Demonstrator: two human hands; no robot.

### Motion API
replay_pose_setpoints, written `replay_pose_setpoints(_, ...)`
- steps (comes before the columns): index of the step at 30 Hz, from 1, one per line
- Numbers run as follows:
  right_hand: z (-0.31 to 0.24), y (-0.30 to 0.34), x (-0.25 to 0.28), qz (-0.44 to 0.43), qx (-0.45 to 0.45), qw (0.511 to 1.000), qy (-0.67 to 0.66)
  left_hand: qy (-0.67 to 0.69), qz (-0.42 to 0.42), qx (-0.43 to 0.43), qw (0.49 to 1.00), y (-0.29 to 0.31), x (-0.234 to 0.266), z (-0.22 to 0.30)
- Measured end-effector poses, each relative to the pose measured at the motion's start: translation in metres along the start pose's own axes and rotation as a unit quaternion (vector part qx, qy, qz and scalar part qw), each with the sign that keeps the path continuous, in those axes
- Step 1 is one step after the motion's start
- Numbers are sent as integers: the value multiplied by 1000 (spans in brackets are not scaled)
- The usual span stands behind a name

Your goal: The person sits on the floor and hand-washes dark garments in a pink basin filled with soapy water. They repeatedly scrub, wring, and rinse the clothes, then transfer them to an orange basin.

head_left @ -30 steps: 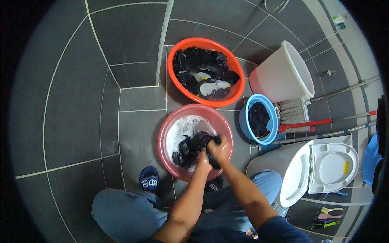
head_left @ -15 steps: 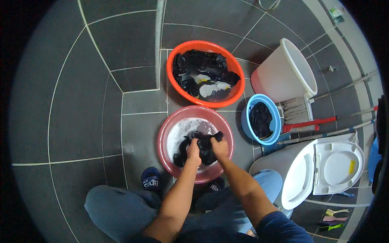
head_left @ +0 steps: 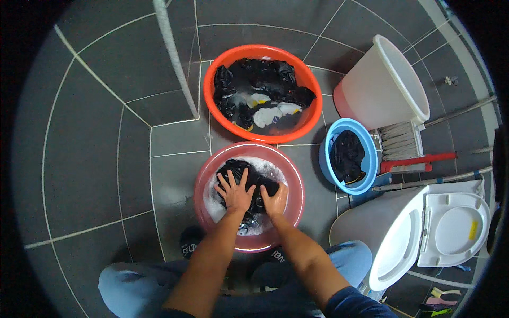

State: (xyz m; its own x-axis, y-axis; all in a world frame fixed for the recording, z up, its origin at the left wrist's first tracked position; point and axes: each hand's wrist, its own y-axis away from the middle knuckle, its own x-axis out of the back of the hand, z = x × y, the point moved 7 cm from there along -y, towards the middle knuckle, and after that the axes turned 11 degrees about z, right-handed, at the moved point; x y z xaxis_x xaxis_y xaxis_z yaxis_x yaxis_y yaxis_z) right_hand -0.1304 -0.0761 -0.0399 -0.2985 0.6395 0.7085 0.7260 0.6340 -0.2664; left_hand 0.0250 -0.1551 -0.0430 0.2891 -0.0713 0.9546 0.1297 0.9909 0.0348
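Note:
A wet black garment (head_left: pixel 233 167) lies bunched in the pinkish-red basin (head_left: pixel 203 183), among white suds and water. My left hand (head_left: pixel 236 193) presses flat on the cloth with its fingers spread. At the basin's right side, my right hand (head_left: pixel 275 200) is closed round a bunched part of the same garment, its thumb toward the left hand. What kind of garment it is cannot be made out.
Beyond the basin stands an orange tub (head_left: pixel 211 100) with dark clothes and white pieces soaking. To the right are a small light-blue bucket (head_left: pixel 324 159) holding black cloth, a tall whitish bin (head_left: pixel 371 90), a red-handled brush (head_left: pixel 419 160) and a white toilet (head_left: pixel 366 222).
My left hand has gone from gripping the garment to lying spread on it. The garment has been pushed down and spread farther toward the basin's far side. The view has shifted slightly.

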Motion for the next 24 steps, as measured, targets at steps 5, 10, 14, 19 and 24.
replay_pose_setpoints(5,67,22,-40,-120,-110,982,95,34,-184,23,982,-11,-55,2)
replay_pose_setpoints(10,64,29,-64,-268,-151,917,255,-19,-270,-34,962,-3,-131,-19)
replay_pose_setpoints(14,57,16,-54,-211,-149,915,310,85,-226,-36,970,6,-167,-31)
replay_pose_setpoints(19,48,25,-35,-111,-351,929,-34,57,-369,-14,928,-4,-163,-28)
replay_pose_setpoints(24,-4,38,-25,-179,-345,907,-161,388,-61,312,865,31,-110,-30)
